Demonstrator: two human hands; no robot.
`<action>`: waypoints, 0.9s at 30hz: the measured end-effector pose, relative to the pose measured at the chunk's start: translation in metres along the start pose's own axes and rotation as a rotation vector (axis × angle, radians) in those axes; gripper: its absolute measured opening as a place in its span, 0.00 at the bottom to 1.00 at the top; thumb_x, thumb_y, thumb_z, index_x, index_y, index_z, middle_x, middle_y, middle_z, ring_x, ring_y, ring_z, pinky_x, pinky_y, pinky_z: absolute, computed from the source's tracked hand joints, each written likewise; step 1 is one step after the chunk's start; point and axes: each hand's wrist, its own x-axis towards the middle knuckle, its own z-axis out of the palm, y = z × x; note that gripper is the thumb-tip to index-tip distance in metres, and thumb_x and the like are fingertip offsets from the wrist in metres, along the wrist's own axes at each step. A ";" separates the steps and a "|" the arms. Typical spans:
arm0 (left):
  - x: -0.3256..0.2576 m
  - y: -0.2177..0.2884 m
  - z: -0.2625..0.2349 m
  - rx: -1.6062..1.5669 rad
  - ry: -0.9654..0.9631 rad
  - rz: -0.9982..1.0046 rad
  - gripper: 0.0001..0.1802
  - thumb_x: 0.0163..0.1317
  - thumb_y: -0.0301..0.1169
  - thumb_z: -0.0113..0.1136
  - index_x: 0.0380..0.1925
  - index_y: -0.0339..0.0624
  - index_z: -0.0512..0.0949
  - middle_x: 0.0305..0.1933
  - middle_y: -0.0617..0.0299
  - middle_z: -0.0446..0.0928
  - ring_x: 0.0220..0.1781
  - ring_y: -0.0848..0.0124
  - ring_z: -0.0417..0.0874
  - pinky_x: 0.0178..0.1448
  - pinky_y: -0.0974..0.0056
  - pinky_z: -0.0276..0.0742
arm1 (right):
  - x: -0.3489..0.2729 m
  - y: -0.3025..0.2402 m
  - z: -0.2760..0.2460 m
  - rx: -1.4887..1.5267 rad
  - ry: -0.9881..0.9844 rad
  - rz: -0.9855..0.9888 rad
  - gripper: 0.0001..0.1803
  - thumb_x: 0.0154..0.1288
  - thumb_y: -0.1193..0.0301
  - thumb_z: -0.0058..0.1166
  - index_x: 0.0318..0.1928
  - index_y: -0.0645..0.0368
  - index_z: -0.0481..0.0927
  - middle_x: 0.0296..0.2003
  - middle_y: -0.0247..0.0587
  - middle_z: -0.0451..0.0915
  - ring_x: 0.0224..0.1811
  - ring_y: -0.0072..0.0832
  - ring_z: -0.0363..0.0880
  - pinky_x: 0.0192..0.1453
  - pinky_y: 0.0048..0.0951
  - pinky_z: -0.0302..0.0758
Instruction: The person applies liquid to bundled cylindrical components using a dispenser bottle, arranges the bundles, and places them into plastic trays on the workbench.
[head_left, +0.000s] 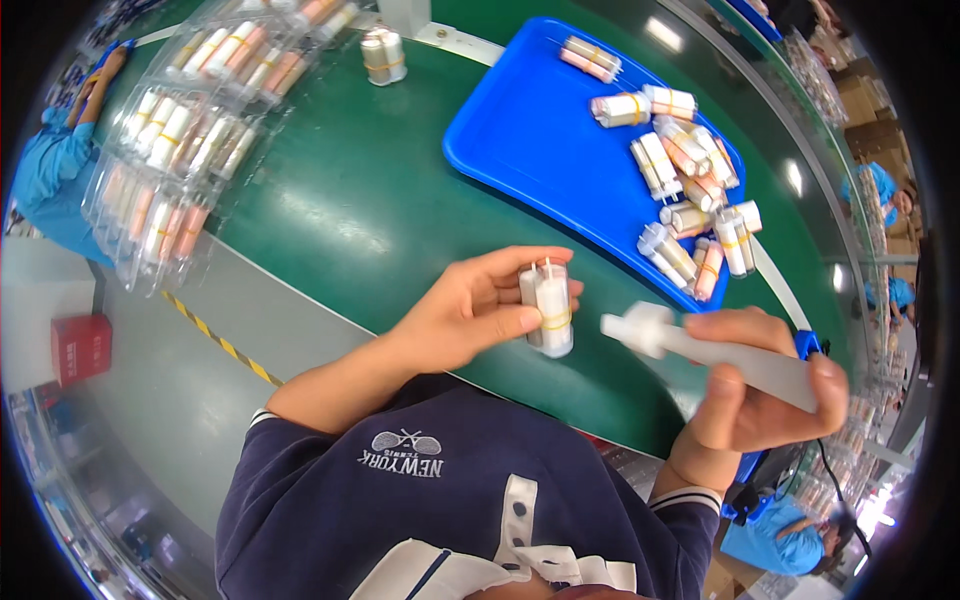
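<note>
In my left hand [475, 305] is a bundle of small tubes [553, 315], whitish and brownish, held together by a yellow rubber band. The fingers and thumb close around its left side, and the bundle stands roughly upright. My right hand [765, 375] grips a translucent white plastic tube [745, 365] with a wider collar and a narrow tip. That tip points left toward the bundle, with a gap between the two. Slight blur on the tube hides its details.
A blue tray [510, 130] lies beyond my hands, with several banded tube bundles [690, 160] heaped on its right side. Another bundle [383, 55] stands on the green table [330, 190]. Clear plastic trays of tubes [170, 140] line the left edge. A person in blue [65, 170] sits further left.
</note>
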 end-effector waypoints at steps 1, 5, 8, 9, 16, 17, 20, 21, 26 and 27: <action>0.003 0.008 -0.006 -0.154 -0.063 -0.061 0.34 0.62 0.33 0.59 0.65 0.32 0.58 0.59 0.44 0.71 0.60 0.55 0.75 0.62 0.54 0.71 | -0.002 -0.006 0.002 -0.001 0.109 0.061 0.33 0.64 0.75 0.54 0.60 0.46 0.49 0.30 0.60 0.79 0.23 0.37 0.79 0.26 0.30 0.77; 0.002 0.018 -0.010 -0.223 -0.077 -0.032 0.35 0.62 0.35 0.58 0.64 0.30 0.58 0.60 0.41 0.70 0.60 0.54 0.74 0.63 0.52 0.71 | -0.004 -0.012 0.003 -0.049 0.215 0.120 0.30 0.67 0.70 0.51 0.62 0.48 0.49 0.30 0.58 0.79 0.24 0.33 0.77 0.25 0.24 0.74; -0.001 0.021 -0.009 -0.232 -0.045 -0.008 0.34 0.62 0.34 0.58 0.64 0.30 0.57 0.59 0.40 0.70 0.60 0.53 0.74 0.63 0.52 0.71 | -0.005 -0.009 0.001 -0.071 0.179 0.072 0.28 0.67 0.68 0.50 0.62 0.49 0.51 0.29 0.55 0.79 0.26 0.31 0.77 0.22 0.21 0.72; -0.001 0.021 -0.009 -0.227 -0.045 -0.004 0.34 0.62 0.34 0.58 0.64 0.30 0.57 0.59 0.40 0.70 0.60 0.53 0.74 0.63 0.52 0.71 | -0.006 -0.009 0.000 -0.074 0.156 0.047 0.29 0.67 0.69 0.50 0.62 0.50 0.51 0.29 0.55 0.79 0.26 0.31 0.77 0.22 0.21 0.72; 0.000 0.021 -0.010 -0.253 -0.025 0.017 0.33 0.60 0.33 0.60 0.63 0.32 0.60 0.58 0.42 0.70 0.60 0.53 0.74 0.63 0.53 0.71 | -0.007 -0.013 -0.003 -0.065 0.180 0.091 0.31 0.64 0.73 0.54 0.59 0.49 0.50 0.29 0.58 0.80 0.25 0.36 0.80 0.27 0.25 0.74; -0.001 0.021 -0.010 -0.267 0.001 0.021 0.33 0.59 0.31 0.63 0.62 0.33 0.62 0.56 0.45 0.72 0.58 0.55 0.75 0.62 0.54 0.72 | -0.007 -0.012 -0.003 -0.058 0.168 0.084 0.31 0.63 0.74 0.54 0.59 0.49 0.50 0.29 0.57 0.80 0.25 0.36 0.80 0.27 0.25 0.74; -0.004 0.012 -0.010 0.332 0.174 0.376 0.30 0.53 0.26 0.67 0.57 0.39 0.68 0.48 0.55 0.76 0.49 0.66 0.79 0.55 0.60 0.75 | -0.007 -0.010 -0.003 -0.042 0.146 0.070 0.31 0.63 0.74 0.55 0.59 0.49 0.50 0.29 0.57 0.80 0.26 0.36 0.80 0.26 0.25 0.75; -0.001 0.014 -0.015 0.786 0.220 0.558 0.34 0.43 0.22 0.71 0.54 0.41 0.70 0.40 0.59 0.75 0.41 0.69 0.77 0.48 0.64 0.75 | -0.007 -0.010 -0.003 -0.039 0.142 0.072 0.31 0.63 0.75 0.55 0.59 0.50 0.50 0.29 0.57 0.80 0.26 0.36 0.80 0.26 0.24 0.74; 0.000 0.019 -0.008 1.029 0.362 0.692 0.39 0.37 0.18 0.72 0.55 0.37 0.69 0.35 0.59 0.73 0.40 0.66 0.77 0.43 0.64 0.75 | -0.005 -0.005 -0.004 -0.034 0.121 -0.009 0.30 0.65 0.74 0.51 0.62 0.57 0.51 0.29 0.58 0.79 0.24 0.31 0.77 0.22 0.20 0.72; 0.000 0.017 -0.009 1.002 0.370 0.728 0.39 0.37 0.17 0.71 0.56 0.36 0.69 0.35 0.59 0.72 0.40 0.66 0.77 0.43 0.64 0.75 | -0.006 -0.006 -0.004 -0.023 0.122 0.019 0.30 0.63 0.75 0.52 0.60 0.54 0.51 0.30 0.57 0.79 0.24 0.32 0.78 0.22 0.20 0.72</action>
